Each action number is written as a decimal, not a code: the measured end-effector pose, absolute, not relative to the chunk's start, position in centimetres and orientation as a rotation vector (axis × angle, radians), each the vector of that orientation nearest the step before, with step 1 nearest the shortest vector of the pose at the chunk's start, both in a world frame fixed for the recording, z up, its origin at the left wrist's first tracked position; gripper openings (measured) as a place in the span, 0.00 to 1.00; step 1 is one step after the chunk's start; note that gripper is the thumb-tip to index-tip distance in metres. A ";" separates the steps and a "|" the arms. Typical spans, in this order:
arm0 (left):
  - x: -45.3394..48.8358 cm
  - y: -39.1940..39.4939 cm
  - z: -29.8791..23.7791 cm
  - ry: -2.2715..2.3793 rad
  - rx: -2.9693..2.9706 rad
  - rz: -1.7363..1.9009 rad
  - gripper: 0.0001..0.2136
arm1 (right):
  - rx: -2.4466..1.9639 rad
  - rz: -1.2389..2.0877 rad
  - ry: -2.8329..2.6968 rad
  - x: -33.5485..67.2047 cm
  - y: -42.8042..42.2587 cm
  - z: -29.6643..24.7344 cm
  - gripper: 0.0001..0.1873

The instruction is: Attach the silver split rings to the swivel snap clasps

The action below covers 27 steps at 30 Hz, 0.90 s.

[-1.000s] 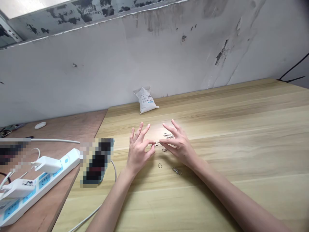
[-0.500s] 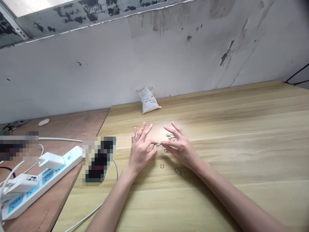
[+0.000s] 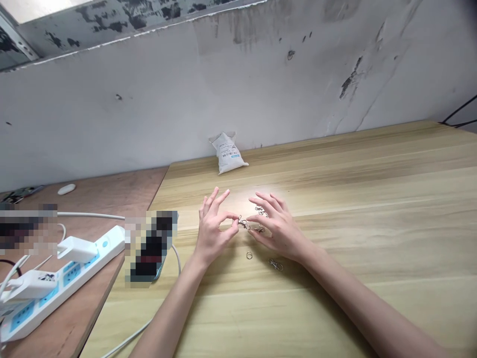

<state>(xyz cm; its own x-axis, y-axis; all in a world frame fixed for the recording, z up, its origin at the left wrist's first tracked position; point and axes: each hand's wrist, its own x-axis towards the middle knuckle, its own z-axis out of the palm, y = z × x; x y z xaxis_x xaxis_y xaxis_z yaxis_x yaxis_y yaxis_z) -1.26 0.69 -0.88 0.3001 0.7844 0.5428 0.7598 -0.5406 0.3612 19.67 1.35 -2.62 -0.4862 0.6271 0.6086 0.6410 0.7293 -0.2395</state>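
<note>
My left hand (image 3: 213, 231) pinches a small metal clasp (image 3: 243, 223) between thumb and forefinger, its other fingers spread upward. My right hand (image 3: 278, 226) is just right of it, fingers stretched out and apart, fingertips close to the clasp. Under and beyond the right hand lies a little heap of metal clasps and rings (image 3: 262, 211). A loose split ring (image 3: 249, 255) and one more lobster clasp (image 3: 276, 264) lie on the light wooden table (image 3: 372, 209) in front of both hands.
A small white labelled bag (image 3: 228, 152) stands against the wall. Left of my hands lie a blurred dark device (image 3: 151, 247), a white power strip (image 3: 55, 283) with plugged-in chargers, and a white cable (image 3: 130, 335) on a darker brown table (image 3: 100, 199).
My right hand has let go of the clasp and drawn slightly right with its fingers spread. The left hand keeps the pinch and has curled a little lower.
</note>
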 end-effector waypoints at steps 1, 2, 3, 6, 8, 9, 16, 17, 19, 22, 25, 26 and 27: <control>-1.2 0.7 -0.9 1.483 2.520 1.084 0.04 | -0.962 0.004 -2.224 19.7 1.4 -2.7 0.10; -1.1 0.6 -0.8 1.473 2.540 1.084 0.04 | -0.971 0.029 -2.215 19.7 1.4 -2.7 0.12; -1.0 0.5 -0.8 1.457 2.562 1.083 0.04 | -0.980 0.052 -2.211 19.7 1.4 -2.8 0.14; -0.4 0.2 -0.7 1.388 2.643 1.085 0.04 | -0.971 0.100 -2.215 19.5 1.3 -3.0 0.09; -0.1 0.1 -0.6 1.366 2.683 1.104 0.05 | -0.944 0.114 -2.216 19.4 1.4 -3.0 0.08; -0.1 0.1 -0.5 1.366 2.693 1.113 0.05 | -0.932 0.113 -2.213 19.3 1.4 -3.1 0.09; -0.7 0.2 -0.6 1.377 2.639 0.918 0.04 | -0.912 0.012 -2.187 20.1 2.1 -2.8 0.05; -0.6 0.2 -0.7 1.378 2.633 0.880 0.04 | -0.899 -0.009 -2.184 20.2 2.1 -2.7 0.05; -0.5 0.1 -0.9 1.382 2.635 0.819 0.04 | -0.870 -0.049 -2.179 20.1 1.9 -2.5 0.05; -0.3 0.0 -1.0 1.387 2.676 0.737 0.04 | -0.824 -0.085 -2.193 19.5 1.5 -2.5 0.06; -0.1 0.0 -1.1 1.406 2.738 0.691 0.04 | -0.790 -0.094 -2.201 18.9 1.1 -2.7 0.08; -0.1 0.0 -1.1 1.415 2.757 0.687 0.04 | -0.787 -0.091 -2.202 18.8 1.1 -2.8 0.08; -0.1 0.0 -1.1 1.424 2.774 0.687 0.04 | -0.785 -0.085 -2.202 18.7 1.1 -2.9 0.08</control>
<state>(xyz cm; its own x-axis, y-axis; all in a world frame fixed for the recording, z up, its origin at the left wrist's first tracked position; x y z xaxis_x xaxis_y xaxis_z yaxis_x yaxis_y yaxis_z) -0.09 0.00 -1.09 0.5097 0.7635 0.3966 0.7856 -0.6009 0.1474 18.69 1.06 -2.90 -0.5043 0.5094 0.6973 0.5618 0.8068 -0.1830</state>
